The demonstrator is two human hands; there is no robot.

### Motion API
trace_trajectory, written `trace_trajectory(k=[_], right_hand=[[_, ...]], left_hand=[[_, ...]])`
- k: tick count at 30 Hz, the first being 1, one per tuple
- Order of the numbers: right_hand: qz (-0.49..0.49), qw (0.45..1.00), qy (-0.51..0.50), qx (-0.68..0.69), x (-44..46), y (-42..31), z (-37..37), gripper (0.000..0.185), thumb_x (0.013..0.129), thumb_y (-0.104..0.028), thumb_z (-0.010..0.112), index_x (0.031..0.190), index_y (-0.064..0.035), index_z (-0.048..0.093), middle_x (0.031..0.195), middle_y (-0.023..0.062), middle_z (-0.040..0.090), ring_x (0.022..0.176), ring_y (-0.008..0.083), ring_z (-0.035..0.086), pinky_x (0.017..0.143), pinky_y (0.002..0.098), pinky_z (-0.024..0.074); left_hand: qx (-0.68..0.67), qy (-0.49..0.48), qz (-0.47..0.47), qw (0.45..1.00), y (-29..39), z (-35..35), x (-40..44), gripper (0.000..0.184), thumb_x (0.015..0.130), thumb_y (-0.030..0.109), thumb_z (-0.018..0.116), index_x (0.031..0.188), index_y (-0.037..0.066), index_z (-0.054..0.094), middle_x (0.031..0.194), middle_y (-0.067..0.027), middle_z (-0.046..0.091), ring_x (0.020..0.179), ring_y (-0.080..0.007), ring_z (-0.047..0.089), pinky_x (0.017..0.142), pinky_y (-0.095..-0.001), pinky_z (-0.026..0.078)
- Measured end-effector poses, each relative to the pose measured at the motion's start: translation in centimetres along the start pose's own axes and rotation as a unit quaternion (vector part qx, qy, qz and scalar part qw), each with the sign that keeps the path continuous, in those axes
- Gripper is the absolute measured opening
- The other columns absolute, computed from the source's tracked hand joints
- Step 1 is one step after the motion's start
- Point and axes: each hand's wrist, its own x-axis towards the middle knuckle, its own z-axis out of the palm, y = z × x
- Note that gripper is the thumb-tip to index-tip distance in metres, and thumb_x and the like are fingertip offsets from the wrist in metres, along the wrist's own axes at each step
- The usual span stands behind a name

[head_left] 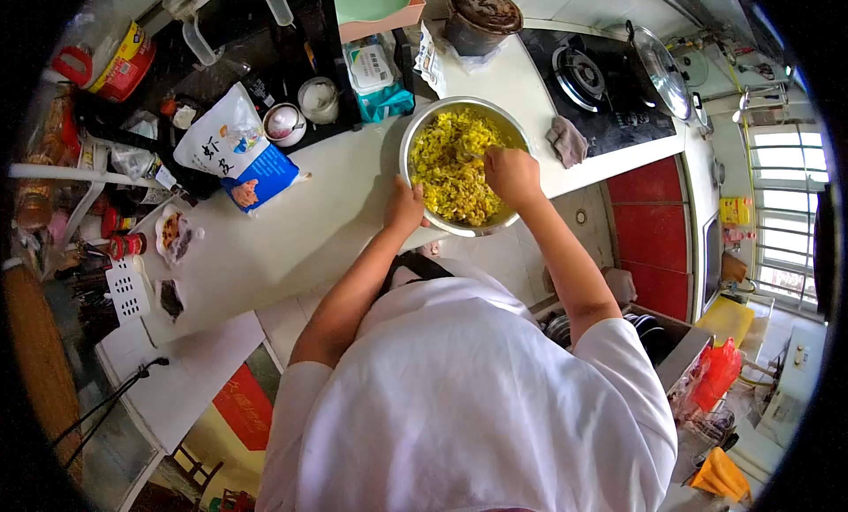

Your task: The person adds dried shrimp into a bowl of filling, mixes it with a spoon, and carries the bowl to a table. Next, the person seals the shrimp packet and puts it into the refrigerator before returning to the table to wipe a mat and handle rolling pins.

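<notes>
A round metal bowl (407, 163) rests on the pale counter near its front edge. Inside it lies a chopped yellow and brown mixture (455, 181). My left hand (405, 205) is closed on the bowl's left rim, at the lower side. Over the right part of the bowl, my right hand (512, 174) is in a fist above the mixture; what it grips is hidden by the fingers. A blue and white packet (237, 150) stands to the left of the bowl, beside a small bowl of white stuff (283, 123) and a jar (319, 100).
Behind the bowl are a dark lidded pot (481, 22) and a wipes pack (371, 70). A grey cloth (567, 142) lies by the black gas stove (618, 106), which bears a glass-lidded pan (659, 70). An open drawer (685, 357) is at the lower right.
</notes>
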Motion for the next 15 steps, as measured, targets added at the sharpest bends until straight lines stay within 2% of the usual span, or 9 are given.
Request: trace_trajectory(k=[4,5,8,10,11,13,15], right_hand=[[-0.008,0.997,0.01,0.071,1.6,-3.0,0.7,0.014,0.077,-0.02,0.053,0.078,-0.01,0.063,0.071,0.0149,0.063,0.067,0.0334,0.063,0.06,0.0433,0.0505],[-0.053,0.995,0.026,0.079,2.2,-3.1,2.5,0.019,0.083,-0.027,0.05,0.08,-0.0108,0.06,0.067,0.0157,0.061,0.063,0.0352,0.06,0.057,0.0464,0.0475],[-0.047,0.997,0.024,0.06,2.4,-2.3,4.4,0.019,0.083,-0.027,0.05,0.08,-0.0109,0.06,0.067,0.0155,0.061,0.063,0.0352,0.06,0.057,0.0462,0.0476],[-0.019,0.999,-0.025,0.007,1.6,0.5,4.6,0.02,0.083,-0.027,0.05,0.078,-0.0109,0.059,0.065,0.0151,0.06,0.061,0.0353,0.059,0.054,0.0461,0.0471],[-0.017,1.0,0.011,0.007,1.1,1.7,5.4,0.018,0.083,-0.027,0.052,0.077,-0.0116,0.06,0.062,0.0139,0.059,0.058,0.0351,0.059,0.052,0.0458,0.0465],[-0.02,0.998,0.053,0.011,-1.3,1.0,1.7,0.013,0.077,-0.018,0.052,0.078,-0.0114,0.063,0.063,0.0144,0.061,0.058,0.0323,0.061,0.05,0.0434,0.0476],[-0.057,0.996,0.054,0.038,-2.8,1.1,1.1,0.012,0.077,-0.018,0.052,0.079,-0.0121,0.063,0.062,0.014,0.06,0.056,0.0321,0.06,0.049,0.0435,0.047]], left_hand=[[-0.021,0.034,0.008,0.999,-0.7,0.9,0.5,0.062,0.093,0.029,0.041,0.132,-0.011,0.012,0.098,-0.0266,0.058,0.044,-0.0236,0.06,0.046,-0.034,0.05],[0.001,0.031,-0.001,1.0,-0.7,0.8,0.6,0.063,0.093,0.029,0.04,0.132,-0.011,0.012,0.097,-0.0263,0.058,0.044,-0.0239,0.06,0.046,-0.0337,0.05],[0.007,0.023,-0.001,1.0,-0.3,0.5,0.0,0.063,0.093,0.029,0.04,0.133,-0.01,0.011,0.097,-0.0263,0.058,0.044,-0.0248,0.06,0.046,-0.0333,0.05],[-0.014,0.023,0.008,1.0,0.4,0.1,-0.2,0.062,0.093,0.029,0.04,0.133,-0.009,0.011,0.098,-0.0266,0.057,0.044,-0.0254,0.06,0.046,-0.0332,0.051],[-0.016,0.013,0.004,1.0,0.7,-0.1,-0.3,0.061,0.093,0.029,0.04,0.134,-0.007,0.012,0.1,-0.0267,0.057,0.045,-0.0258,0.06,0.046,-0.0333,0.051],[-0.022,0.005,-0.005,1.0,0.1,-0.1,-0.3,0.06,0.093,0.028,0.04,0.134,-0.006,0.013,0.102,-0.0267,0.056,0.045,-0.0263,0.06,0.045,-0.0334,0.051],[-0.022,0.018,0.014,1.0,-0.6,0.4,0.3,0.06,0.093,0.028,0.041,0.136,-0.004,0.013,0.104,-0.0266,0.055,0.046,-0.0268,0.061,0.045,-0.0341,0.051]])
